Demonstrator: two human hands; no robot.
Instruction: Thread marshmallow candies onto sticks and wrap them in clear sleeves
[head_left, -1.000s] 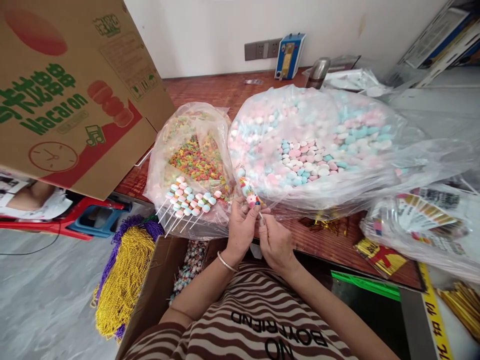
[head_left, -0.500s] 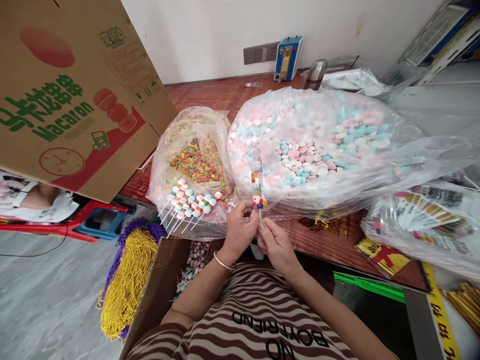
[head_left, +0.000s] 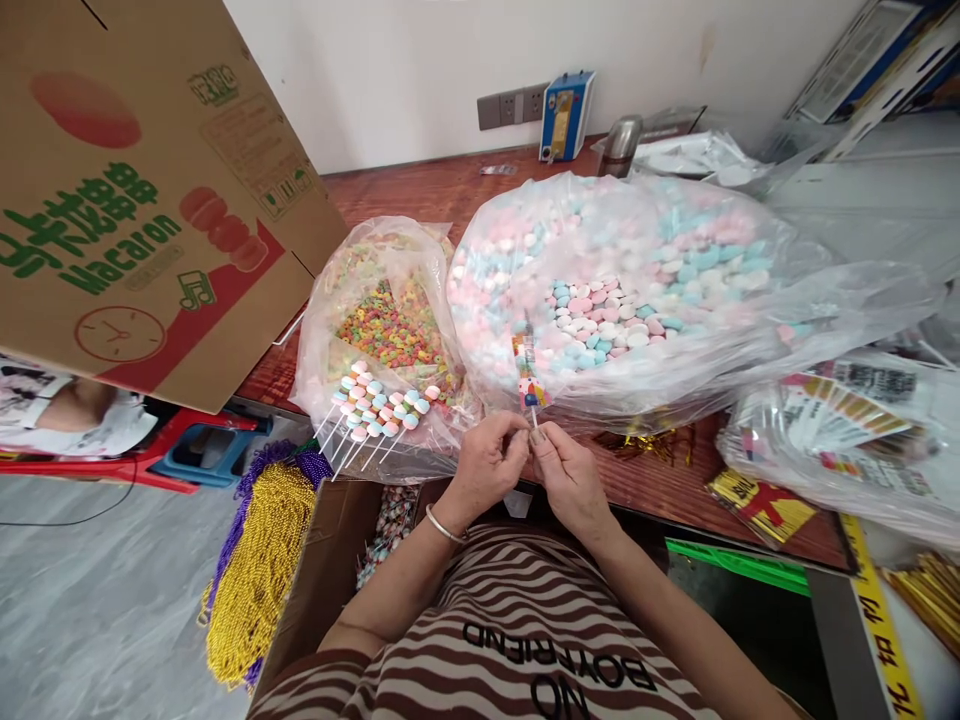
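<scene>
A wrapped sweet on a stick (head_left: pixel 531 380) is held upright just beyond the fingers, in front of the near side of a large clear bag of pastel sweets (head_left: pixel 622 310). Its white stick runs down into the right hand (head_left: pixel 574 485), whose thumb and fingers are pinched together around it. The left hand (head_left: pixel 487 462) is just beside it, thumb and forefinger curled nearly together; whether they grip anything, I cannot tell.

The sweet's wrapper is narrow and leans slightly left at the top. Its upper part looks see-through with orange and red patches; the lower part is white with red, yellow and blue spots, narrowing toward the stick. Finer print is too small to read.

To the left, unwrapped pastel skewers (head_left: pixel 382 402) lie on a bag of small coloured rings (head_left: pixel 390 325), on the reddish-brown tabletop (head_left: pixel 420 190).
</scene>
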